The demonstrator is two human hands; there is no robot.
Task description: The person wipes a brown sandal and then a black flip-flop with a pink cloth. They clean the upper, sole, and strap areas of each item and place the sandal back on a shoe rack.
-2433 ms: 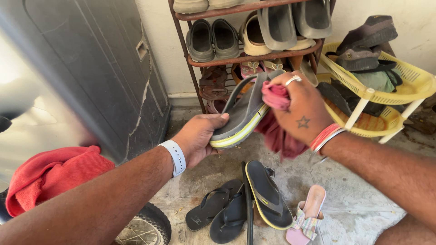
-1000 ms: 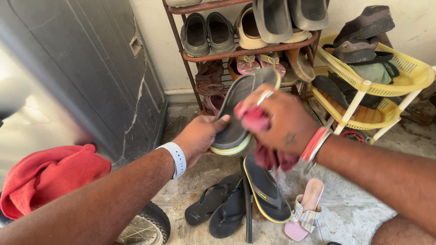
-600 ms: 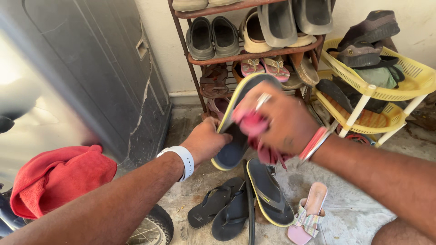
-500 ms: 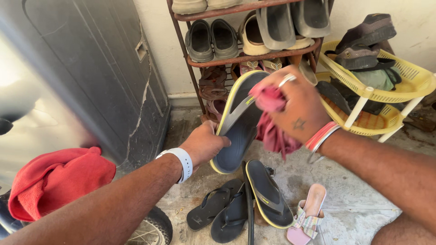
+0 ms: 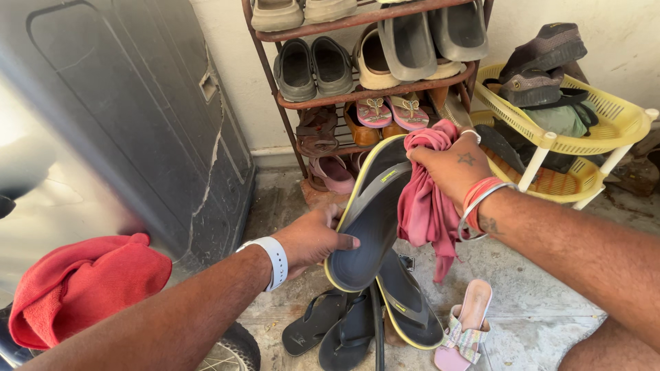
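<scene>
Up in front of the shoe rack [image 5: 285, 103], the left hand [image 5: 313, 237] has its grip clamped on the heel end of a dark sandal [image 5: 368, 213] with a yellow edge, held tilted above the floor. Beside it, the right hand [image 5: 450, 168] has its grip closed on a pink cloth [image 5: 423, 206], pressed against the sandal's toe end. Below lie a matching sandal [image 5: 409, 306], black flip-flops [image 5: 333, 330] and a pink sandal [image 5: 464, 326].

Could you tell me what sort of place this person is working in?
Probably a home's entryway or porch: a metal shoe rack and a yellow plastic rack full of footwear stand against the wall, with loose flip-flops on the concrete floor.
</scene>
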